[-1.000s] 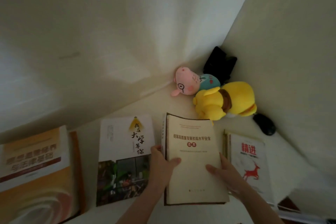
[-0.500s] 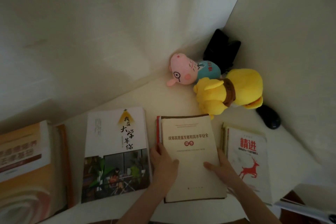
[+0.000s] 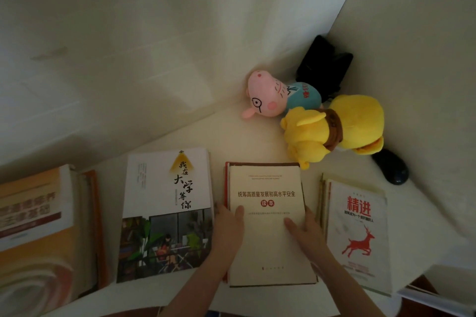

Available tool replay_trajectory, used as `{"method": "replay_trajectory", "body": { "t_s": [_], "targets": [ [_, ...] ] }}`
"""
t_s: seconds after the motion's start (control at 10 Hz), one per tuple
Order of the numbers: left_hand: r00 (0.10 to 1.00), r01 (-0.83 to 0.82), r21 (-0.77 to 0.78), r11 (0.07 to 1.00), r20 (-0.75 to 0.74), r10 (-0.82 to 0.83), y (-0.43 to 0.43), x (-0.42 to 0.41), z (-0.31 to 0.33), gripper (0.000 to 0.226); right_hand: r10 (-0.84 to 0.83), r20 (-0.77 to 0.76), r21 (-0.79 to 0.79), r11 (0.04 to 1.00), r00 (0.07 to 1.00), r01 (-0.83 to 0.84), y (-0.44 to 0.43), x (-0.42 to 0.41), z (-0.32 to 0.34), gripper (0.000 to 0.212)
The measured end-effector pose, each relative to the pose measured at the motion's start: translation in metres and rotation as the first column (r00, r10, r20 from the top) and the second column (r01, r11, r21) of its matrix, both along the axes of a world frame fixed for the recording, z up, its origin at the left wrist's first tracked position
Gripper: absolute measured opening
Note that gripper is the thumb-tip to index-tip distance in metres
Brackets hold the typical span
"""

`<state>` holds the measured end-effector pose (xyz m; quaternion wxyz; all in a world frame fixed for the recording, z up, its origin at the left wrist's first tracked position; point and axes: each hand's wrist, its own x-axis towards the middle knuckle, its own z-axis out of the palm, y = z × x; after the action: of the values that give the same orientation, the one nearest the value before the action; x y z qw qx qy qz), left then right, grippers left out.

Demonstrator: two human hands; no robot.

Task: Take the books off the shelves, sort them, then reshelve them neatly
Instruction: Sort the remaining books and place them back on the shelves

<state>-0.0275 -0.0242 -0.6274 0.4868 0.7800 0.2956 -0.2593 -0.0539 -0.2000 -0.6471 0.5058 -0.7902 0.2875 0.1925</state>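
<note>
Both hands clasp the beige book

The beige book lies flat on top of a short stack in the middle of the white table, red edges of the books beneath showing along its left side. The left hand grips its left edge, thumb laid across the cover and the fingers wrapped down over the side. The right hand does the same on the right edge, thumb on the cover (its fingers are mostly hidden down the side). To the left sits a white book with a photo cover, and further left an orange stack, blurred. To the right lies a white book with a red deer, close beside the right hand. Back in the corner a pink pig plush and a yellow plush lean together, the yellow one just touching the beige book's far corner
</note>
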Motion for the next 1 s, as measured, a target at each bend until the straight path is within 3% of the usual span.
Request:
{"method": "replay_trajectory", "body": {
  "t_s": [0.1,0.2,0.3,0.4,0.5,0.6,0.7,0.8,0.9,1.0],
  "targets": [
    [1.0,0.018,0.046,0.999,0.025,-0.019,0.007,-0.001,-0.001,0.029,-0.038,-0.035,-0.062,0.997,0.999,0.036,0.008,0.004,-0.005,0.073],
    [0.998,0.057,0.032,0.998,0.015,-0.057,0.01,-0.004,0.003,0.024,-0.054,-0.03,-0.064,0.997,0.998,0.052,0.009,0.003,-0.002,0.078],
    [0.997,0.06,-0.08,0.995,-0.036,-0.063,0.002,0.003,0.007,0.042,-0.011,-0.035,-0.026,1.0,0.999,0.011,-0.01,0.004,-0.016,0.11],
    [0.997,0.026,-0.126,0.992,-0.063,-0.034,0.003,0.012,0.01,0.052,-0.136,-0.116,0.108,0.983,0.984,0.148,-0.01,0.02,0.002,0.111],
    [0.996,0.045,-0.082,0.996,-0.07,-0.051,0.002,0.012,0.004,0.059,-0.135,-0.105,0.111,0.983,0.985,0.147,-0.005,0.023,0.001,0.099],
    [0.995,0.072,-0.006,0.997,-0.073,-0.073,-0.003,0.008,0.004,0.056,-0.1,-0.041,0.023,0.995,0.994,0.101,-0.015,0.013,-0.037,0.111],
    [0.991,0.128,-0.009,0.992,-0.031,-0.128,-0.002,0.003,0.002,0.055,-0.069,-0.035,0.0,0.998,0.997,0.069,-0.01,0.016,-0.021,0.113],
    [0.975,0.219,-0.027,0.975,-0.024,-0.22,-0.004,-0.006,0.001,0.067,-0.011,-0.055,-0.005,1.0,0.998,0.01,-0.009,0.017,0.002,0.066],
    [0.954,0.301,0.005,0.954,0.012,-0.301,-0.004,-0.013,-0.002,0.073,0.045,0.004,-0.015,0.999,0.999,-0.045,-0.011,0.016,0.009,0.043],
    [0.954,0.298,-0.01,0.954,-0.007,-0.298,-0.004,-0.016,-0.001,0.077,0.061,0.03,-0.035,0.998,0.998,-0.06,-0.009,0.015,0.002,0.048]
  ]
}}
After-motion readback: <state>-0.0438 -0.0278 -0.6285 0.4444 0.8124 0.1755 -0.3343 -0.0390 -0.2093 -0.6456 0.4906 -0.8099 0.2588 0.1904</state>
